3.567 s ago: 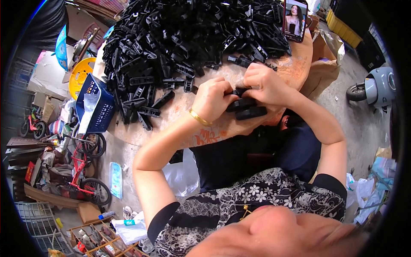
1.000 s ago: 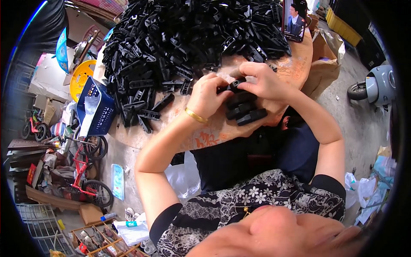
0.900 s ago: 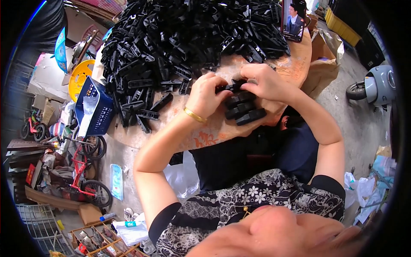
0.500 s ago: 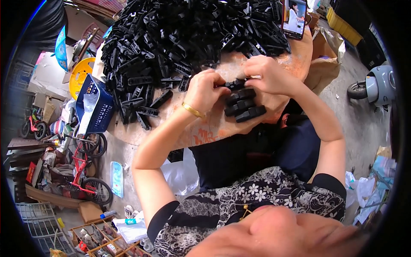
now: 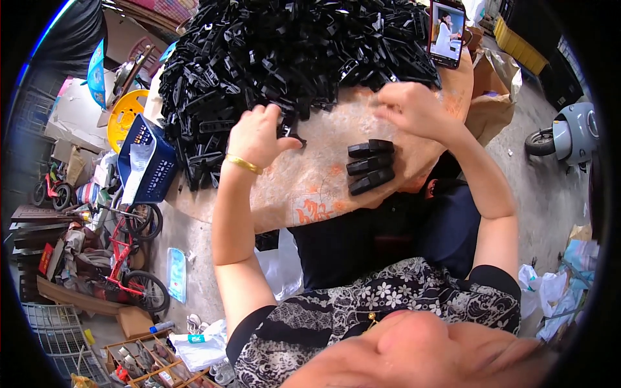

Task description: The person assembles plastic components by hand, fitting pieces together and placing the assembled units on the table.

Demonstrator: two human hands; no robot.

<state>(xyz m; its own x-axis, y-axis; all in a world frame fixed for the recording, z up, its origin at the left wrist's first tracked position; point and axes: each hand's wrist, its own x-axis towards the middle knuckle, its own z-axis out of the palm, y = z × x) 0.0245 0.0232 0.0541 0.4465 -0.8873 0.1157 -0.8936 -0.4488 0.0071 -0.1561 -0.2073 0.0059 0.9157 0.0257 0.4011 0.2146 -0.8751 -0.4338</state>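
Observation:
A big heap of black plastic clip-like pieces [image 5: 246,64] covers the far part of the round, orange-stained table [image 5: 284,210]. At the heap's near edge is my left hand [image 5: 255,139], wearing a gold bangle, with its thumb stretched away from the fingers. A black piece [image 5: 289,126] lies between that thumb and the heap; whether the fingertips touch it I cannot tell. My right hand [image 5: 411,110] hovers over the table's right side, fingers loosely bent and apart, with nothing visible in them. Just below it, three black pieces [image 5: 370,165] lie stacked side by side in a row.
A phone [image 5: 446,32] playing a video stands at the table's far right edge. Beside the table on the left are a blue basket [image 5: 155,168] and a red bicycle [image 5: 119,252]. A brown paper bag [image 5: 488,97] and a grey scooter [image 5: 572,132] are at the right.
The black piece held between both hands has left them. My left hand has moved left to the heap; my right hand has lifted slightly off. The three-piece row sits straighter.

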